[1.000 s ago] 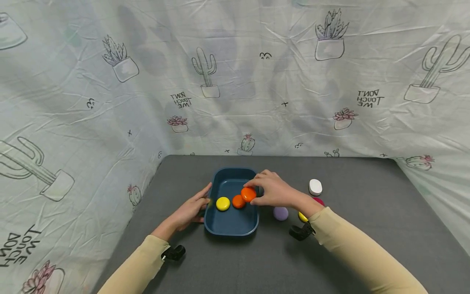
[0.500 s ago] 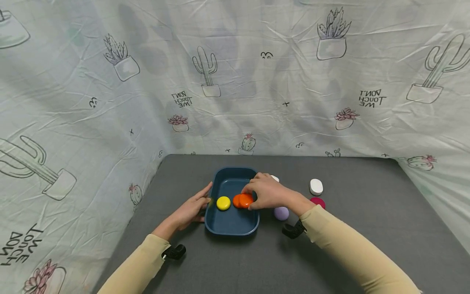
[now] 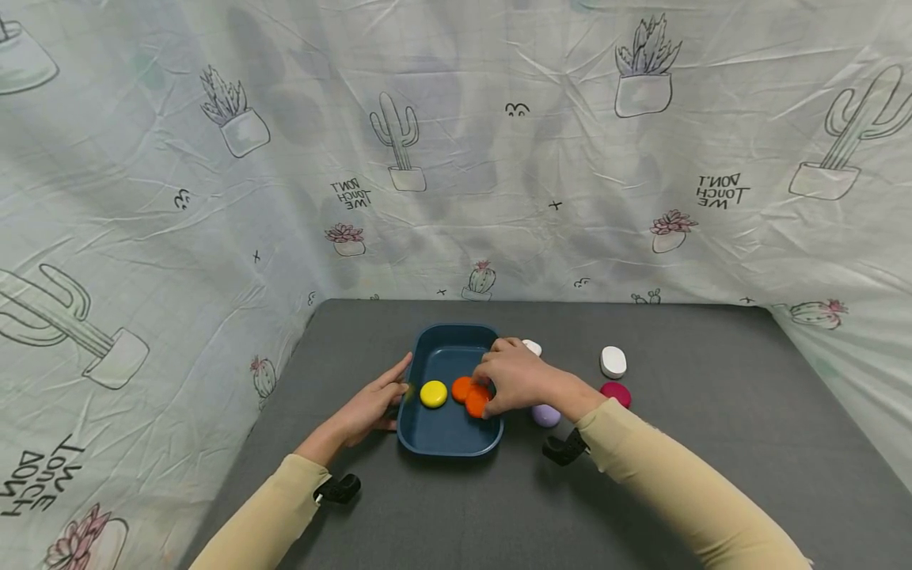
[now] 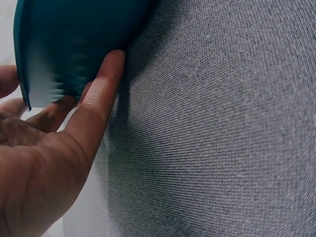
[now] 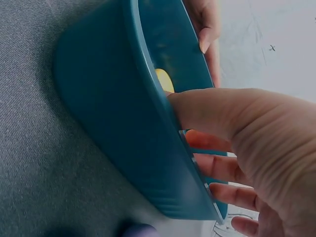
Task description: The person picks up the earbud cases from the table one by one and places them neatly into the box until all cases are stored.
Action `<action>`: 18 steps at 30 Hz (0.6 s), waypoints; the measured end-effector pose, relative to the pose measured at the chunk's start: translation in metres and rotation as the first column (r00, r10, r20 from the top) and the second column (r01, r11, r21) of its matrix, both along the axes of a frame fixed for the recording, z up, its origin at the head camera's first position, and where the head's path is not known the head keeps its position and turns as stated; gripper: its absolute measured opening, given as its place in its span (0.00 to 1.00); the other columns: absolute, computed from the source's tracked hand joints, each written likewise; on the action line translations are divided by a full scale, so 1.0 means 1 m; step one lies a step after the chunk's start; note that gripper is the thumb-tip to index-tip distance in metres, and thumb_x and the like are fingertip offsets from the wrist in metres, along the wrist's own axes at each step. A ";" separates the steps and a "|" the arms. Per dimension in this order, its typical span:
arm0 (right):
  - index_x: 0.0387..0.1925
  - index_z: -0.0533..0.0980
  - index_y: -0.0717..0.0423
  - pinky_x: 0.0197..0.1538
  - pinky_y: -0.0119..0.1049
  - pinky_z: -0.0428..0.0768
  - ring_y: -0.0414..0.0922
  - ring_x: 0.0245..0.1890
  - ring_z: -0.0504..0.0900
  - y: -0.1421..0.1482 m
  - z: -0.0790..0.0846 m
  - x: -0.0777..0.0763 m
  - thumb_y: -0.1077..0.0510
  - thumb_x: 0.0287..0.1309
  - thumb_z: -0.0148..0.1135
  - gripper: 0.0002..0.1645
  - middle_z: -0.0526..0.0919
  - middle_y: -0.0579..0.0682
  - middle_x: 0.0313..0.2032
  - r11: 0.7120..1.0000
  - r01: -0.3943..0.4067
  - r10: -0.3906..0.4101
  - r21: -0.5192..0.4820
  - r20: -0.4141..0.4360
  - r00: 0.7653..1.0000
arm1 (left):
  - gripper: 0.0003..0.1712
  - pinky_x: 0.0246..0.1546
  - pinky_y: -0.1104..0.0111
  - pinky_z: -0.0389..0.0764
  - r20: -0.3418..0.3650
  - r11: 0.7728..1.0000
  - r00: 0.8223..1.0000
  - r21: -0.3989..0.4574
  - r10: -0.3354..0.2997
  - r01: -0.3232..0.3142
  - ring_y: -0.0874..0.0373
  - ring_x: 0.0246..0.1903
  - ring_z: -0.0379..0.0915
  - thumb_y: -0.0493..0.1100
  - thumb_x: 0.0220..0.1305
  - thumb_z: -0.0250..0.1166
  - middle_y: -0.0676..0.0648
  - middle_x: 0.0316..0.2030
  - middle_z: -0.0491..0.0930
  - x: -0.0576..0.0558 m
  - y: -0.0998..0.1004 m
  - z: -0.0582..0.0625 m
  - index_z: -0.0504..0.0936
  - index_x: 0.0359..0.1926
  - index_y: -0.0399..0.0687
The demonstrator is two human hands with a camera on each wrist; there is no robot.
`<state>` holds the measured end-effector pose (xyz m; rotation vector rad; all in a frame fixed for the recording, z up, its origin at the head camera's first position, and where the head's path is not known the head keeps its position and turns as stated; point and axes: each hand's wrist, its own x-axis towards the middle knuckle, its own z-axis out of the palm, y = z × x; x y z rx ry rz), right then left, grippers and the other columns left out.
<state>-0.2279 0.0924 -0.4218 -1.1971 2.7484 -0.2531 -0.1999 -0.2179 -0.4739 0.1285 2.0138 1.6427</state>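
Observation:
My left hand (image 3: 369,408) grips the left wall of a dark blue rectangular tub (image 3: 449,443), thumb at the rim and fingers along the outside. In the left wrist view those fingers (image 4: 94,106) lie against the outer wall, near the grey table. My right hand (image 3: 520,376) reaches over the right rim and pinches a glossy, round orange disc (image 3: 477,402) low inside. A second orange disc (image 3: 461,389) lies directly beside it, partly overlapped. Farther left in the tub is a yellow disc (image 3: 433,394). In the right wrist view, the near wall hides the held disc.
Right of the tub on the grey table (image 3: 684,459) lie a lilac disc (image 3: 545,416), a crimson disc (image 3: 616,393) and a white rounded piece (image 3: 613,362). Another white piece (image 3: 532,347) shows behind my right hand. A printed cloth (image 3: 456,158) hangs behind the table.
My right hand has lowered the orange disc into the tub, then moved it slightly toward me, off most of the other orange disc. My left hand stays on the tub wall.

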 end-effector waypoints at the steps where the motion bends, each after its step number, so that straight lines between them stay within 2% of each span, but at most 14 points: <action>1: 0.51 0.86 0.43 0.64 0.57 0.63 0.49 0.51 0.71 0.001 0.001 0.000 0.36 0.50 0.76 0.28 0.82 0.42 0.43 1.000 0.000 0.000 -0.006 0.003 1.000 | 0.36 0.46 0.54 0.82 0.002 1.000 1.000 0.000 0.001 -0.001 0.39 0.70 0.62 0.47 0.81 0.49 0.39 0.80 0.43 0.000 0.000 0.000 0.47 0.81 0.78; 12: 0.56 0.85 0.45 0.59 0.56 0.65 0.50 0.53 0.69 0.024 0.006 -0.004 0.42 0.54 0.77 0.29 0.82 0.46 0.46 0.989 0.025 -0.023 -0.146 0.018 1.000 | 0.36 0.46 0.54 0.82 0.004 1.000 1.000 -0.001 -0.005 0.005 0.39 0.71 0.61 0.49 0.81 0.49 0.40 0.80 0.43 -0.001 0.000 0.001 0.47 0.81 0.79; 18: 0.55 0.84 0.40 0.56 0.53 0.66 0.47 0.53 0.68 0.034 0.008 -0.005 0.42 0.54 0.77 0.27 0.82 0.43 0.47 0.979 0.045 -0.047 -0.201 -0.003 0.999 | 0.37 0.45 0.54 0.83 0.009 1.000 1.000 0.003 -0.002 0.002 0.38 0.70 0.62 0.48 0.81 0.49 0.39 0.80 0.43 -0.001 0.000 0.001 0.46 0.81 0.78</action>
